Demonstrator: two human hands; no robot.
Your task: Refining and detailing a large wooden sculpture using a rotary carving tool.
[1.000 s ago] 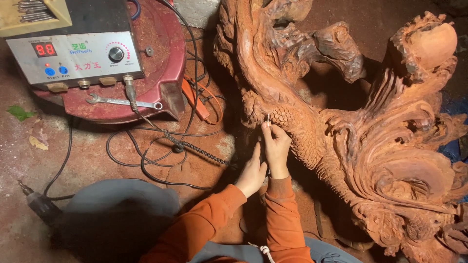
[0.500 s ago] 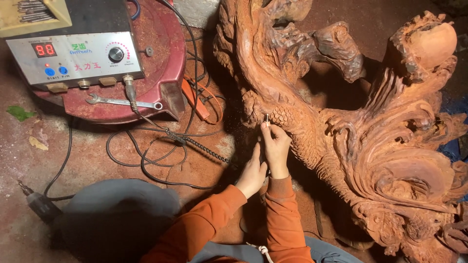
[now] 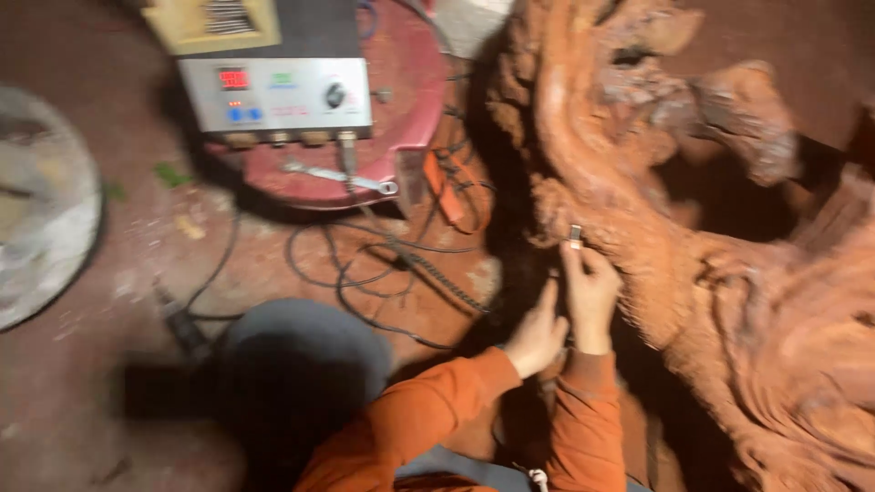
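Reddish carved root-wood sculpture (image 3: 729,301) now fills more of my view, which has swung left and blurred. My right hand (image 3: 591,293) still pinches the small metal-tipped carving tool (image 3: 575,237) against it; my left hand (image 3: 538,333) stays beside, steadying, so carving continues.

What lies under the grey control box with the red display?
The control box sits on a round red stand. A wrench lies on the stand's front edge, beside dark cables. The stand's middle is covered by the box.
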